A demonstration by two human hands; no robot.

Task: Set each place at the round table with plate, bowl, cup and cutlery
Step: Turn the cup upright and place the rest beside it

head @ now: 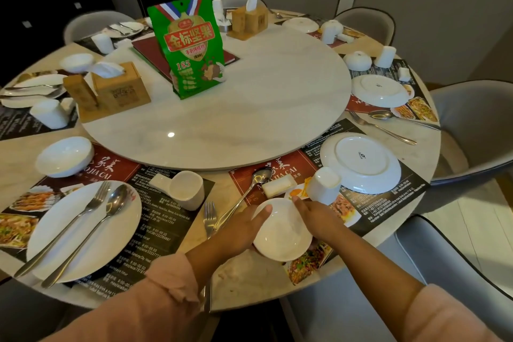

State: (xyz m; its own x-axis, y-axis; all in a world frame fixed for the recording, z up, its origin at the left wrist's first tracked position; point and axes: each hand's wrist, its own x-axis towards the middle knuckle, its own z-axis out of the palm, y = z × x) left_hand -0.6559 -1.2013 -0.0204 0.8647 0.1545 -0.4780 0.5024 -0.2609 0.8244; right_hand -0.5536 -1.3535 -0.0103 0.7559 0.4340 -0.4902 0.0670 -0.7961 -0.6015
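Both hands hold a white bowl (281,233), turned upside down, just above the near placemat (291,172). My left hand (244,226) grips its left side with the thumb on top; my right hand (316,216) grips its right side. Beyond the bowl lie a spoon (244,197), a fork (209,218), a small white rest (277,186) and an upside-down cup (323,184). An upside-down plate (361,162) sits at the mat's far right. To the left is a set place: plate (83,228) with fork and spoon, bowl (65,157), upright cup (187,189).
A marble turntable (236,114) fills the middle of the table, carrying a green snack bag (191,44), wooden tissue boxes (119,89) and a red menu. Other places round the rim hold plates, bowls, cups and cutlery. Grey chairs (477,125) ring the table.
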